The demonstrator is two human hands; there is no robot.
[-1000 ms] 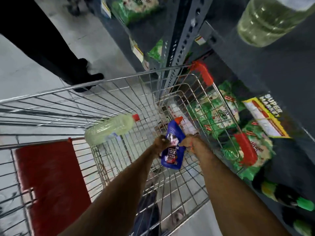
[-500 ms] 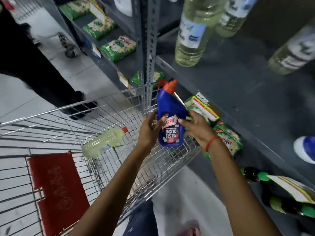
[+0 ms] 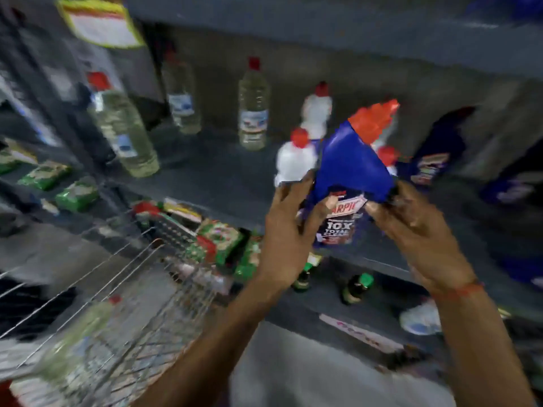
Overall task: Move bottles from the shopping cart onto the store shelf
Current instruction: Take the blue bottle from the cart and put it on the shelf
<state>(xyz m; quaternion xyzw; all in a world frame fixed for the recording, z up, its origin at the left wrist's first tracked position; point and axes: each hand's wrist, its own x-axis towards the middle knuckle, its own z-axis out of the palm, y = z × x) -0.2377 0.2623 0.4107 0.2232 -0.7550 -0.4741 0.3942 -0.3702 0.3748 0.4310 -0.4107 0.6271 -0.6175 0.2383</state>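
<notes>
Grey metal shelving (image 3: 223, 183) fills the view, its flat painted deck dull and smooth, with a bare stretch between the clear bottles and the white ones. Below left, the wire shopping cart (image 3: 123, 318) shows thin chrome rods in a grid; a pale clear bottle (image 3: 73, 333) lies blurred inside it. On the deck stand tall clear plastic bottles (image 3: 252, 113) with red caps, and squat white bottles (image 3: 295, 160) with red caps. Held up in front of the shelf edge, the blue cleaner bottle (image 3: 351, 171) is glossy plastic, angular, with an orange-red angled nozzle cap and a label reading "10X". The left hand (image 3: 289, 230) and right hand (image 3: 417, 230) grip its lower body from either side, fingers curled around it.
</notes>
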